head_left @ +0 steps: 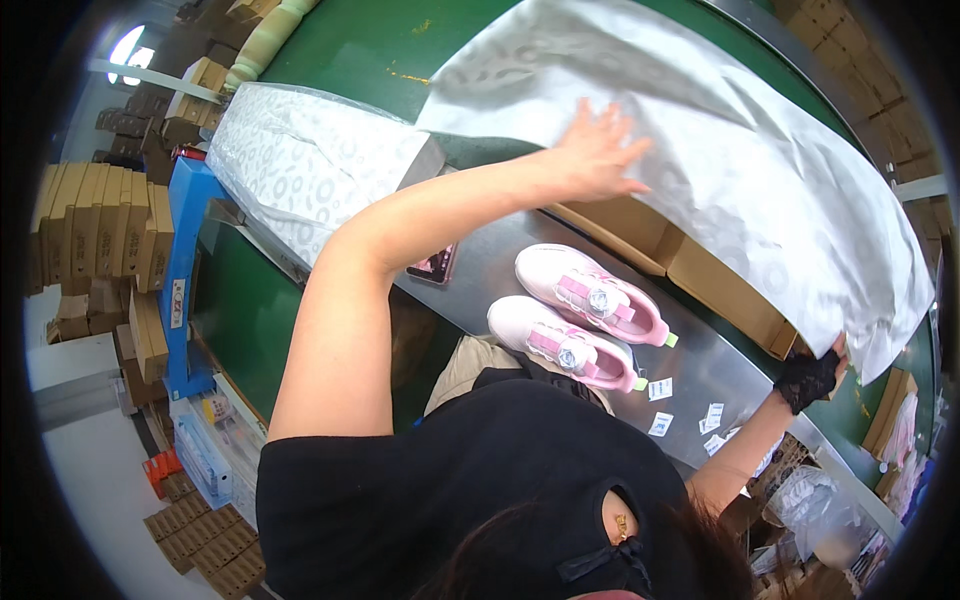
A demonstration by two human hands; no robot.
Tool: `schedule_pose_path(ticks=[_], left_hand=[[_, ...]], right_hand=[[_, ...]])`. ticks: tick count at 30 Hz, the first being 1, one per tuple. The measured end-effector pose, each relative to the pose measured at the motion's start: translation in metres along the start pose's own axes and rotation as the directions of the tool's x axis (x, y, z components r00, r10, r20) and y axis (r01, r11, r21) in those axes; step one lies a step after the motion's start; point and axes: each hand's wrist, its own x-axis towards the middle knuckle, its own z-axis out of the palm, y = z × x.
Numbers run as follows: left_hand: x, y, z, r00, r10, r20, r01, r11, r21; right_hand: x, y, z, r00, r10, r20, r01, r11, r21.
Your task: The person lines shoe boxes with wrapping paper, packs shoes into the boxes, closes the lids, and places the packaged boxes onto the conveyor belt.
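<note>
A large white sheet of patterned wrapping paper (700,130) billows over an open brown cardboard shoebox (690,265). My left hand (603,152) is open, its fingers spread against the paper's near edge. Farther right, my right hand (838,358), with a black lace cuff at the wrist, pinches the paper's lower right edge; its fingers are partly hidden. Just in front of me lies a pair of pink and white sneakers, the far shoe (590,292) and the near shoe (562,342), side by side on the metal edge of the table. Each has a round dial and a green heel tab.
A plastic-wrapped stack of patterned paper (310,145) stands at left, beside a blue frame (185,270). A phone (435,262) lies under my left forearm. Several small white labels (660,389) are scattered right of the shoes. Cardboard boxes (100,225) are piled at far left.
</note>
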Motion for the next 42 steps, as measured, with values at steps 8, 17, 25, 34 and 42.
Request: schedule_pose_path(ticks=[8,17,25,34,42], left_hand=[[-0.065,-0.120,0.078,0.495,-0.831,0.254,0.865,0.446,-0.228],[-0.082,-0.107,0.089,0.007,-0.449,0.894,0.631,-0.691,-0.352],[-0.079,-0.092,0.136,0.467,-0.589,0.660,0.236,-0.636,-0.734],[-0.105,-0.075,0.074,0.635,-0.761,-0.134,0.500,0.536,-0.680],[-0.057,-0.047,0.008,0.949,-0.055,-0.309,-0.098,0.883,-0.458]], right_hand=[[0.017,0.025,-0.084,0.996,-0.057,-0.065,0.027,0.917,-0.398],[-0.160,0.024,-0.039,0.705,-0.032,0.708,0.619,0.516,-0.592],[-0.241,0.022,0.057,-0.130,0.313,0.941,0.948,0.318,0.025],[-0.168,0.036,0.187,0.724,0.272,0.634,0.041,0.901,-0.432],[-0.195,0.164,0.245,0.483,0.303,0.821,0.207,0.872,-0.444]])
